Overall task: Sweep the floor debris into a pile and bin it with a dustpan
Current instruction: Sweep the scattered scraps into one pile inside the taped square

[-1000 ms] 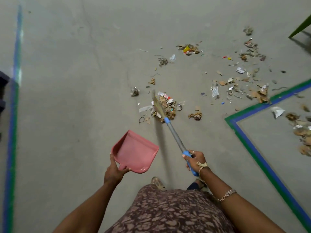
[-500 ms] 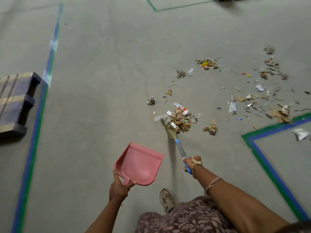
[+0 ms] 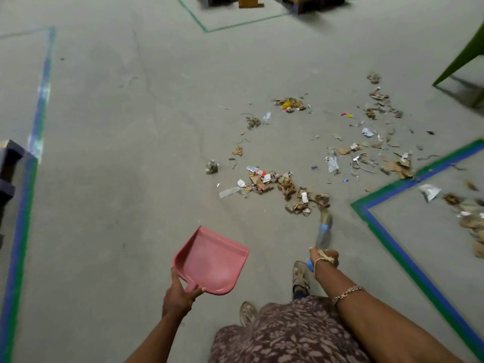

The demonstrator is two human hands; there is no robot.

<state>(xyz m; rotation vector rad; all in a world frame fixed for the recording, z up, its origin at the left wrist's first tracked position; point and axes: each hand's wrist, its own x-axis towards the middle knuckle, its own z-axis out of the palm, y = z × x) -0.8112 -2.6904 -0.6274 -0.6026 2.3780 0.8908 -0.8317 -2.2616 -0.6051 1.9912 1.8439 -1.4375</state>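
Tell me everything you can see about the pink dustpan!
The dustpan is pink and looks like smooth plastic. It has a wide flat tray with low raised sides and a short handle at the back. The tray is bare, with no scraps in it. The left hand grips the handle and holds it up off the floor, its open edge pointing away toward the debris. Nothing else touches it.

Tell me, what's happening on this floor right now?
A person is sweeping up litter. Their right hand grips a small broom, blurred in motion, its bristles at the near edge of a cardboard and paper pile. Their left hand holds an empty pink dustpan up off the concrete floor. More debris is scattered beyond, some inside the green and blue tape line.
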